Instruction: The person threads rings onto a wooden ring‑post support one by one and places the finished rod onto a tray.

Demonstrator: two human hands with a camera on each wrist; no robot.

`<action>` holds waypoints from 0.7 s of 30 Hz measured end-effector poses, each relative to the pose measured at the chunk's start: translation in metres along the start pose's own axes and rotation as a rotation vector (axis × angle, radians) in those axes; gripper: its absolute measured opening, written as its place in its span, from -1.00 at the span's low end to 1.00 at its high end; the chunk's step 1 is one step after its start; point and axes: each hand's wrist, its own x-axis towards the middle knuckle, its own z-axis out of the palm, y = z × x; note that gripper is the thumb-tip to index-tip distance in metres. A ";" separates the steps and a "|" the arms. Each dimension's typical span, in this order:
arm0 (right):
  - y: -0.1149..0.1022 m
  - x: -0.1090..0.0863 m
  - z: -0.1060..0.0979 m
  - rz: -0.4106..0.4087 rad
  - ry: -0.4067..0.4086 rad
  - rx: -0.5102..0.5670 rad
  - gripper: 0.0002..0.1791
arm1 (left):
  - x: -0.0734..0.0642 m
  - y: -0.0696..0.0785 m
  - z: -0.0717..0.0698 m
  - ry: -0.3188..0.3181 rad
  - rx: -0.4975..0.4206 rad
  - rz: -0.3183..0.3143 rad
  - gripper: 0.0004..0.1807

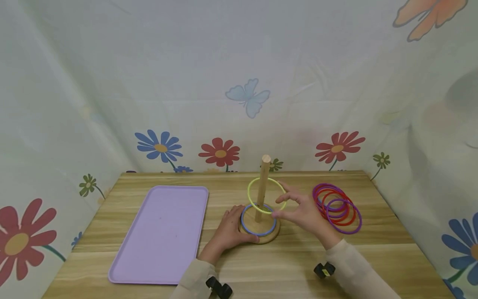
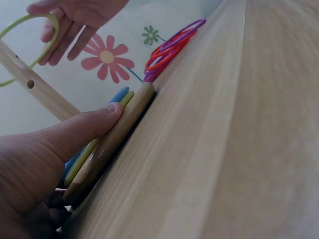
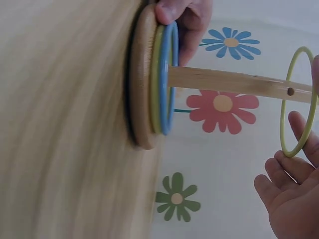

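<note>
A wooden ring-toss stand, with an upright peg on a round base, stands on the table. My left hand grips the base's edge, thumb at the near side and fingers round the left. On the base lie a blue ring and, beneath it, a yellow-green ring, both around the peg. My right hand pinches another yellow-green ring between thumb and fingers. This ring encircles the upper peg, tilted and well above the blue one. The right wrist view cuts off the right thumb.
Several loose purple and red rings overlap in a pile on the right, a bit of blue among them. A lilac tray lies flat to the left. Behind the wooden table hangs a flowered cloth.
</note>
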 end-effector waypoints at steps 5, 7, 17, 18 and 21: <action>0.006 -0.004 0.004 0.068 -0.038 -0.036 -0.57 | 0.000 0.001 -0.001 0.000 -0.003 -0.005 0.25; 0.009 -0.005 0.006 0.095 -0.050 -0.038 -0.52 | 0.000 0.002 -0.001 -0.002 0.001 -0.012 0.26; 0.029 -0.010 0.020 0.088 -0.098 -0.047 -0.30 | -0.001 0.003 -0.001 -0.010 0.011 -0.033 0.34; 0.029 -0.010 0.020 0.092 -0.106 -0.046 -0.28 | -0.001 0.003 -0.001 -0.010 0.011 -0.033 0.35; 0.031 -0.011 0.021 0.095 -0.128 -0.045 -0.23 | -0.001 0.003 -0.001 -0.010 0.011 -0.037 0.36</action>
